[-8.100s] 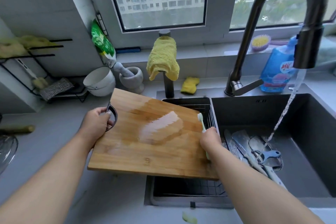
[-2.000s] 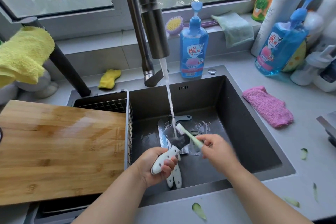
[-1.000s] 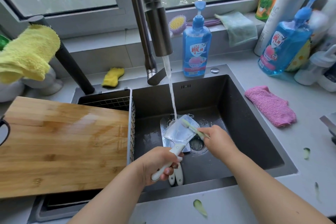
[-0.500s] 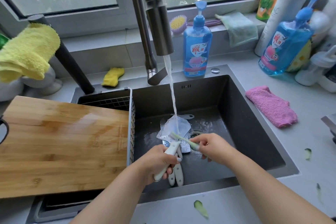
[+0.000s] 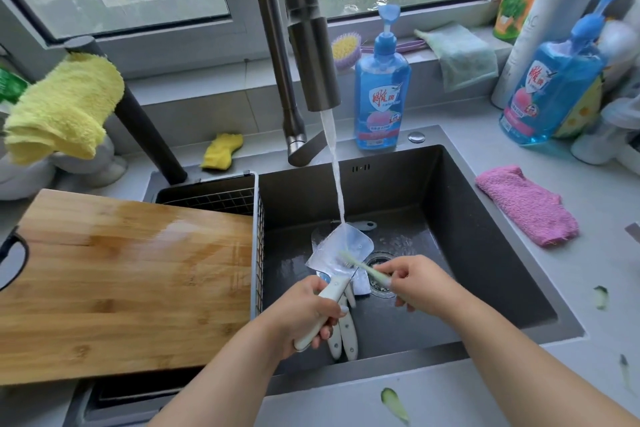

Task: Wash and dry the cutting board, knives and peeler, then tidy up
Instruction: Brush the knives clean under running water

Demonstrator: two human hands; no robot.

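My left hand (image 5: pixel 304 314) grips the white handle of a wide-bladed knife (image 5: pixel 341 246) and holds its blade under the running water (image 5: pixel 334 170) over the dark sink (image 5: pixel 485 253). My right hand (image 5: pixel 415 281) pinches a pale green toothbrush (image 5: pixel 360 265) whose bristles lie on the blade. Two more white knife handles (image 5: pixel 346 336) lie on the sink floor below my left hand. A light handle (image 5: pixel 363 225), perhaps the peeler's, shows behind the blade. The wet wooden cutting board (image 5: pixel 121 281) rests over the wire basket (image 5: pixel 256 218) at the left.
The tap (image 5: pixel 311 55) stands over the sink. Two blue soap bottles (image 5: pixel 381 94) (image 5: pixel 554 90) stand behind it. A pink cloth (image 5: pixel 526 208) lies on the right counter, with cucumber peelings (image 5: pixel 394 404) near the front edge. A yellow towel (image 5: pixel 65 107) hangs at the left, and a yellow sponge (image 5: pixel 221 151) lies by the tap.
The board was put down on the basket and my left hand took a knife from the sink. Over the last second the toothbrush has moved back and forth across the blade under the water.
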